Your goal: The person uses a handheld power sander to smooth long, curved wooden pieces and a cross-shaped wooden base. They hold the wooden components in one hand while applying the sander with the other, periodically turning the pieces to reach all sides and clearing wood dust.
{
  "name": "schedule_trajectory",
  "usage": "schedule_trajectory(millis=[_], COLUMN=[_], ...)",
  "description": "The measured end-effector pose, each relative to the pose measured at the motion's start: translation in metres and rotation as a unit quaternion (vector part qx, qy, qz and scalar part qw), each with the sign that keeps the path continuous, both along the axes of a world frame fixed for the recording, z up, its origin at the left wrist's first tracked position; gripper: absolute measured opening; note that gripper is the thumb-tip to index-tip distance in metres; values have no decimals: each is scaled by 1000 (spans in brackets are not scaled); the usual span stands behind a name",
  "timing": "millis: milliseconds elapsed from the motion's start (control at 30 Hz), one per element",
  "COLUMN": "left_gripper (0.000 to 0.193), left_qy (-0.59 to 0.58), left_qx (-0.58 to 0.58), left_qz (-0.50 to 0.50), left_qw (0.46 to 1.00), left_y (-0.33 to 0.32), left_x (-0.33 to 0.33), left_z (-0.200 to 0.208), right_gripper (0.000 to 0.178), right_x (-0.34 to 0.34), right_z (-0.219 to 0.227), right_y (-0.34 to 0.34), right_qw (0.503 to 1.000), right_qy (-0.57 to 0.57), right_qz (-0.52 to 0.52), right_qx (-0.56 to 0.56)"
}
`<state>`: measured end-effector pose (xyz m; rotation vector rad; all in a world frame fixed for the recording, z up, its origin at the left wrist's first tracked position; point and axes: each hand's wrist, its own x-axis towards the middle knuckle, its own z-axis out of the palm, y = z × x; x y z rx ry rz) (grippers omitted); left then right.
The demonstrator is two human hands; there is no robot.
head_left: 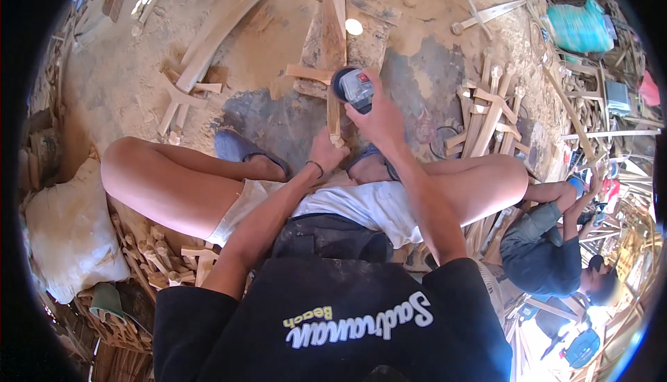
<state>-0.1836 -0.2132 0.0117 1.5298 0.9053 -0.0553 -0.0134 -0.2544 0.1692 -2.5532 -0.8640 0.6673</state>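
A wooden sword [334,24] with a crossguard points away from me, its blade lying over a worn wooden board [310,45] on the ground. My left hand [326,154] is closed round the pommel end of its grip. In my right hand [379,117] is a small angle grinder [358,88] with a dark round disc. The disc sits over the sword where grip and crossguard meet; whether it touches the wood I cannot tell. Part of the crossguard's right side is hidden behind the grinder and hand.
Wooden swords [201,69] lie at the left, with a stack of more [493,111] by my right knee. Another sword [490,15] lies farther off. A white sack [73,233] and turquoise bundle [580,26] flank the area. A co-worker [545,250] sits at the right.
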Motion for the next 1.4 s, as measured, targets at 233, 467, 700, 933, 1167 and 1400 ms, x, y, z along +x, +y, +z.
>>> schedule_trajectory(millis=[233,467,700,933,1167,1400], left_gripper=[59,56,56,58,54,60], left_qy=[-11,-57,-37,-38,-13,-15], left_qx=[-20,-13,8,-13,46,39], left_qz=[5,-18,-25,-31,-63,-48], left_qw=[1000,998,999,999,997,998], left_y=[3,6,11,12,18,18], left_x=[0,5,3,4,2,0], left_z=[-1,2,12,14,17,15], right_gripper=[86,88,87,88,84,83], right_x=[18,55,32,49,34,-14], right_z=[-6,-20,-10,-19,-13,-10], right_y=[-23,-44,-34,-32,-23,13], right_qw=[996,987,991,991,994,999], right_qy=[-56,-69,-72,-71,-74,-15], right_qz=[-67,-146,-105,-112,-76,26], right_qx=[-18,10,35,-2,17,17])
